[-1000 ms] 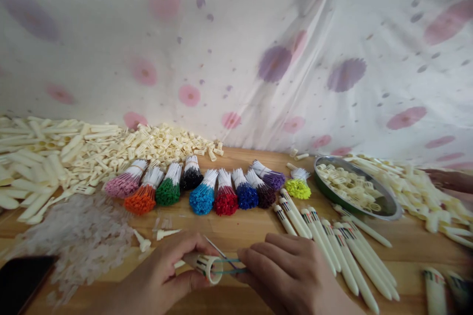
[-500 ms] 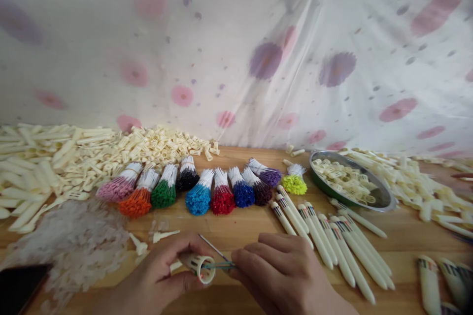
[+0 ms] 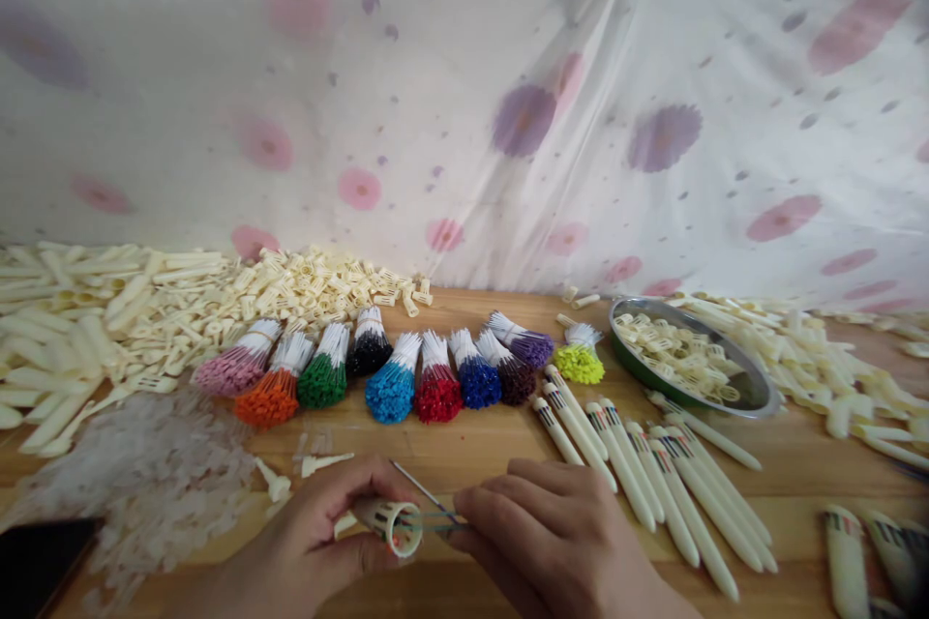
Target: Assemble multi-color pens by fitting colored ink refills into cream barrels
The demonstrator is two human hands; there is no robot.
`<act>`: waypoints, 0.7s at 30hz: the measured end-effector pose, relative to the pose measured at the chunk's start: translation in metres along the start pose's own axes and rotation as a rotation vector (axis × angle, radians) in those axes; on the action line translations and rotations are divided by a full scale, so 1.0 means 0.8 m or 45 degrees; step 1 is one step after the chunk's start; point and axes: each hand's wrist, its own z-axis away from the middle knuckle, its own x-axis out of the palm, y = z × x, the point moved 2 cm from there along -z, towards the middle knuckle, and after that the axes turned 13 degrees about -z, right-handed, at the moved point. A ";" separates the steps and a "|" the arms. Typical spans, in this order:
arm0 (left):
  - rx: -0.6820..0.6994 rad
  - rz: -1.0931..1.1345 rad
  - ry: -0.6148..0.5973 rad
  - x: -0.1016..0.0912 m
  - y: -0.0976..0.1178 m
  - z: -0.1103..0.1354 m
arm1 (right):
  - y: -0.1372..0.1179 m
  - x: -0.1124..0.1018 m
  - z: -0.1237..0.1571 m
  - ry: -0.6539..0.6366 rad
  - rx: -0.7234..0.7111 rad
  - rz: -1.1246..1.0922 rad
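My left hand (image 3: 319, 542) is closed around a cream slotted pen barrel (image 3: 404, 530), its round open end turned to the right. Dark and coloured bits show in the barrel's slots and inside its rim. Between finger and thumb of my right hand (image 3: 544, 532) are thin pen refills (image 3: 436, 515): one or more greenish ones level with the barrel's mouth, and a pale one slanting up to the left. Whether their tips enter the barrel is blurred. Just beyond my hands lie bundled refills, among them light blue (image 3: 392, 392) and red (image 3: 436, 392) bundles.
Multicolour pens (image 3: 674, 493) lie to the right, below a green-sided metal bowl (image 3: 769, 400) of slotted cream parts. Cream tubes and parts (image 3: 145, 300) heap at the left, above clear plastic pieces (image 3: 160, 474). A dark flat object (image 3: 44, 561) occupies the lower left corner.
Both hands keep nearly the same place. The refills in my right hand have shifted slightly at the barrel's mouth; the view has moved very little.
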 end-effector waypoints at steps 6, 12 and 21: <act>0.021 -0.035 0.006 0.001 -0.003 0.003 | 0.002 0.002 0.000 0.044 -0.032 -0.036; 0.009 -0.113 0.057 0.002 -0.005 0.003 | 0.001 0.002 0.000 0.064 -0.086 -0.002; 0.094 -0.143 0.095 0.001 0.002 0.006 | 0.001 0.002 0.003 0.026 -0.198 0.032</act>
